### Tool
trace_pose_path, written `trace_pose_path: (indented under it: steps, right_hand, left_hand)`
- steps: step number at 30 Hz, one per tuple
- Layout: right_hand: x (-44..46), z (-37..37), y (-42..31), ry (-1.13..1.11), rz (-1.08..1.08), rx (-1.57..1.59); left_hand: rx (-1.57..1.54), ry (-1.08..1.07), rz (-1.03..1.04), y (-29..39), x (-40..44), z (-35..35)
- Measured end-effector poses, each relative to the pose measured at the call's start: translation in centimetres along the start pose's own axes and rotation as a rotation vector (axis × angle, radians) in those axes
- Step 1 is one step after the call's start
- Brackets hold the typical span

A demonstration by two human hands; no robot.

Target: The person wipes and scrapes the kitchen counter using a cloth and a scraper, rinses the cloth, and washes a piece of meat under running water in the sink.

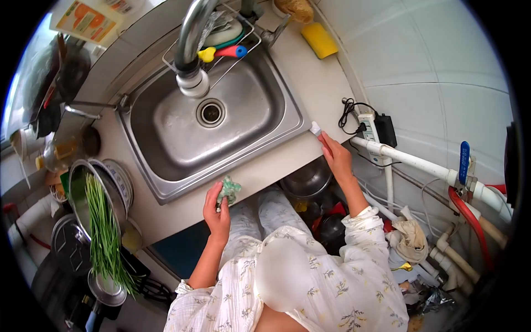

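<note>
- A crumpled green cloth (229,189) is gripped in the bent fingers of the left hand (217,207), over the front edge of the worktop (180,213), near the sink (166,122).
- A small white-tipped tool (316,128) is held in the closed fingers of the right hand (336,157), just beside the sink's right front corner; its exact kind cannot be told.
- The drain (211,112) is seen in the sink, with the tap (192,44) hung above it.
- A wire rack (243,52) is set at the back of the sink, and a yellow, red and blue tool (222,52) is carried there.
- A yellow sponge (319,40) is laid on the worktop, to the right of the rack.
- A label (86,21) with orange fruit (its print is too small to be read) is shown at the upper left.
- Lettering seems to be borne by the blue valve handle (464,162), but it cannot be made out.
- Long green stalks (102,232) are draped over a metal bowl (77,191) at the left.
</note>
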State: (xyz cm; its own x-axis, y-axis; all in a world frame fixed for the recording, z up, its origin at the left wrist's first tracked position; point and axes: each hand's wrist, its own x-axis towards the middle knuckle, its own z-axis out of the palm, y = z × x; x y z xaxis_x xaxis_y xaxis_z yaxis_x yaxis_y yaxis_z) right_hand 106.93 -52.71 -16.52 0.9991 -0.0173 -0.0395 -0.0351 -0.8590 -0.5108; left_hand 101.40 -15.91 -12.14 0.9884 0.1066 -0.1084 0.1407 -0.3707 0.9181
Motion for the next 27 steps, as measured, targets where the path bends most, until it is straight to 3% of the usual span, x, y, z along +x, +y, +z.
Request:
trace_pose_path:
  steps: [3, 6, 7, 10, 13, 17, 19, 27]
  right_hand:
    - [-2.7, 0.3, -1.3, 0.000, 0.043, 0.192]
    - [-4.4, 0.3, -2.4, -0.031, 0.091, 0.288]
    - [-4.7, 0.3, -3.1, -0.020, 0.063, 0.268]
    - [-5.2, 0.8, -4.2, -0.043, 0.029, 0.265]
    - [-5.3, 0.0, -6.2, -0.062, -0.005, 0.306]
    - [-5.4, -0.7, -7.7, -0.054, 0.016, 0.460]
    - [-5.7, -0.8, -6.6, -0.006, -0.052, 0.331]
    - [-7.4, -3.8, -5.4, 0.125, 0.104, 0.381]
  left_hand:
    - [-0.129, 0.365, -0.251, -2.1, -4.1, -2.8]
    - [-0.093, 0.684, -0.248, -4.9, -5.8, -6.3]
    - [-0.056, 0.663, -0.262, -7.5, -6.4, -7.5]
    - [0.640, 0.523, -0.221, -13.5, -5.2, -8.0]
    - [0.880, 0.474, -0.244, -14.5, -3.9, -6.0]
    - [0.771, 0.315, -0.141, -12.1, -3.6, -1.6]
    - [0.743, 0.220, -0.072, -10.2, -2.9, 1.5]
    - [0.591, -0.172, 0.241, -2.8, 0.9, 14.7]
